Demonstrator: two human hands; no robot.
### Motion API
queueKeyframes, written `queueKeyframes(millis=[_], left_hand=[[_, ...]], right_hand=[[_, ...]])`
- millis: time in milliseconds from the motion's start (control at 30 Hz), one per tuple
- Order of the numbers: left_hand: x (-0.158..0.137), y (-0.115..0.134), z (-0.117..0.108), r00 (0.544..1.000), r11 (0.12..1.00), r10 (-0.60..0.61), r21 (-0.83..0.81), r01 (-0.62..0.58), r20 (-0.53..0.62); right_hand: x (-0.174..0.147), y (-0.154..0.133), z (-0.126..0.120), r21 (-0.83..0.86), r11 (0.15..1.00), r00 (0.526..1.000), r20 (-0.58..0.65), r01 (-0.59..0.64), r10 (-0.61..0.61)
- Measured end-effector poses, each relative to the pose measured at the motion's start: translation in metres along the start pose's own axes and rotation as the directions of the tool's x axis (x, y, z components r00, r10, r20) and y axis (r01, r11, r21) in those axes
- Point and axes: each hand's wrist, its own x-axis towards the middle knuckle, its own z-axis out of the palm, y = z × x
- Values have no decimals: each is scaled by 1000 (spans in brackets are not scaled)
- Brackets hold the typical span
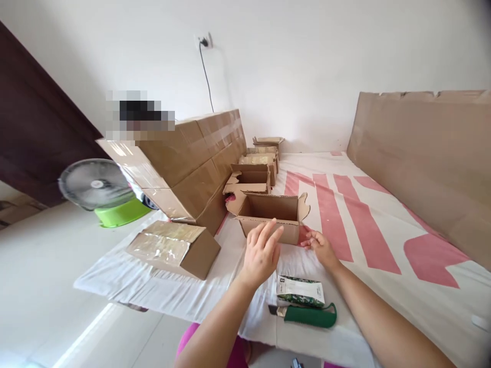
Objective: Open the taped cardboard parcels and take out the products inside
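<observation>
An open cardboard box (pixel 268 232) stands on the cloth-covered table with its end flaps folded outward. My left hand (pixel 263 250) is at its near side, fingers spread and nothing held. At the box's right near corner is my right hand (pixel 320 248), its fingers loosely bent and apart; whether they touch the cardboard is hard to tell. Between my forearms lie a green-handled utility knife (pixel 309 316), blade pointing left, and a white packet with a green camouflage pattern (pixel 301 290). A second open box (pixel 251 177) stands just behind the first.
A taped box (pixel 172 248) lies to the left, before a tall stack of taped cartons (pixel 184 163). More small boxes (pixel 264 153) line up toward the wall. A large cardboard sheet (pixel 422 163) stands at right. A green-based fan (pixel 103 189) and a person's blurred head (pixel 138 115) are beyond.
</observation>
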Motion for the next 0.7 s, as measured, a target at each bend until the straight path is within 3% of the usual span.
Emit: queueKeyframes(millis=[100, 200, 267, 500, 600, 700], left_hand=[[34, -8, 3, 992, 986, -33, 167, 12, 123], [55, -27, -1, 954, 982, -27, 187, -31, 299], [59, -42, -12, 937, 980, -27, 194, -44, 349], [40, -94, -61, 943, 939, -207, 325, 116, 262], [27, -98, -55, 929, 914, -284, 358, 189, 236], [10, -80, -43, 924, 915, -303, 342, 214, 232]], right_hand=[[0, 0, 0, 65, 998, 1000, -7, 11, -11], [-2, -4, 1, 99, 994, 999, -30, 38, -35], [-3, -8, 0, 116, 992, 997, -55, 56, -50], [-9, -12, 4, 68, 993, 992, -88, 92, -86], [-10, -14, 2, -14, 997, 991, -108, 77, -78], [-8, -15, -2, -91, 995, 988, -143, 48, -61]])
